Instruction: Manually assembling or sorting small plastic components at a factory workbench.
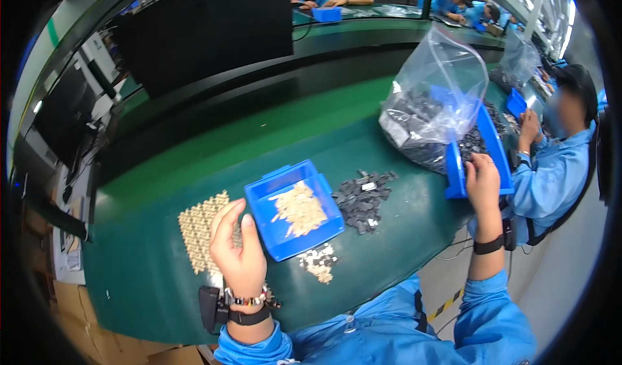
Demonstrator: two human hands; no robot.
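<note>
My left hand [238,251] is open, its fingers curved and thumb apart. It hovers over the right side of a beige grid of small parts [197,229], hiding some of it. Right beside it is a shallow blue tray [264,234] with a pile of small cream-coloured pieces [299,211]. My right hand [483,185] reaches over the near part of a long blue bin [496,154], where small dark pieces [472,143] lie. Its fingers are bent together at those pieces; what they hold is too small to make out.
A large clear plastic bag [414,115] of dark pieces leans against the bin. Loose dark flat pieces [364,200] lie right of the tray, and small white and black bits [317,261] below it. A co-worker [556,164] sits at the right. A dark panel [210,38] stands behind.
</note>
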